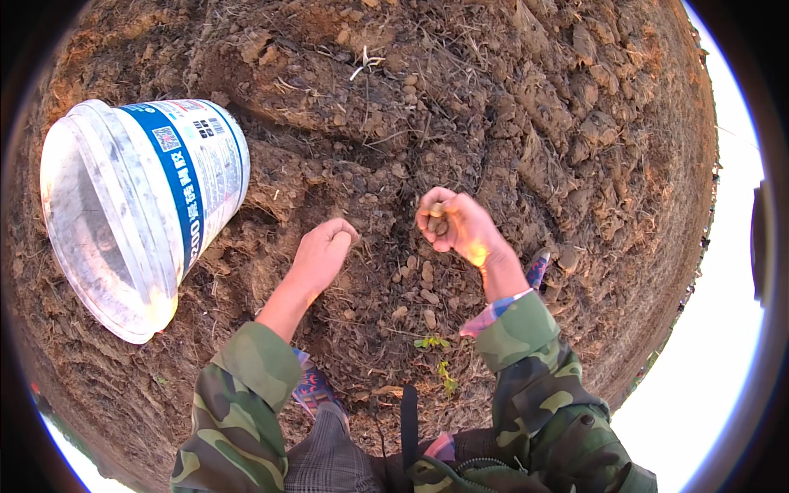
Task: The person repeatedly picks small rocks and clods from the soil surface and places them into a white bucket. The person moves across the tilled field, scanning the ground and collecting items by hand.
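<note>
My right hand [459,225] is curled around several small brown pods that look like peanuts [437,220], held in its fingers above the soil. My left hand [323,252] hangs lower and to the left, back upward, its fingers bent together; whether anything is between the fingertips is hidden. Between and below my hands, several loose peanut pods [427,271] lie on the brown ground. A white plastic bucket [216,179] with a blue printed band stands at the left, its open mouth facing the lower left in this view.
Rough, clumpy soil [555,123] with dry stalks and roots surrounds me. More pods [410,89] lie farther ahead. Small green sprigs [431,341] are near my feet. A patterned shoe [313,388] shows below my left hand, another [538,270] beside my right wrist.
</note>
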Tool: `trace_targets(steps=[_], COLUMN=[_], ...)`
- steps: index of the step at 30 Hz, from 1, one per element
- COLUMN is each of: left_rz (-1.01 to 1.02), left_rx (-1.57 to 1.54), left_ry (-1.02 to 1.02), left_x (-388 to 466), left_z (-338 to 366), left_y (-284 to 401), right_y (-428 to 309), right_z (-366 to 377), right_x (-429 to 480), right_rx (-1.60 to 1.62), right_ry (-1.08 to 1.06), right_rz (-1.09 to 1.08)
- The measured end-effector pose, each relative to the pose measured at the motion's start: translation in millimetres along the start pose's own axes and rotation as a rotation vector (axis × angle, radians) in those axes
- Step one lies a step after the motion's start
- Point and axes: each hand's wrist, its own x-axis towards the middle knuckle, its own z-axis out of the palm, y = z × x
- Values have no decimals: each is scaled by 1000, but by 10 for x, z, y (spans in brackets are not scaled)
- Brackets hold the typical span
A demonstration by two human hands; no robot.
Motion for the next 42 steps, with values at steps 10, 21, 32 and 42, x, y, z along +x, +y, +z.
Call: trace_targets(steps=[10, 21, 32, 42], left_rz=[42, -180, -22, 255], left_rx=[660, 58, -80, 1006], left_ry=[-235, -278, -408, -329], left_x=[-16, -37, 13, 20], left_z=[851, 629, 363, 918], left_y=[196, 150, 274, 65], right_y=[389, 73, 147, 183], right_z=[152, -328, -429, -428], right_x=[-421, -482, -703, -723], right_rx=[-1750, -932, -1724, -1554], right_ry=[138, 131, 349, 290], right_rz=[90, 80, -27, 97])
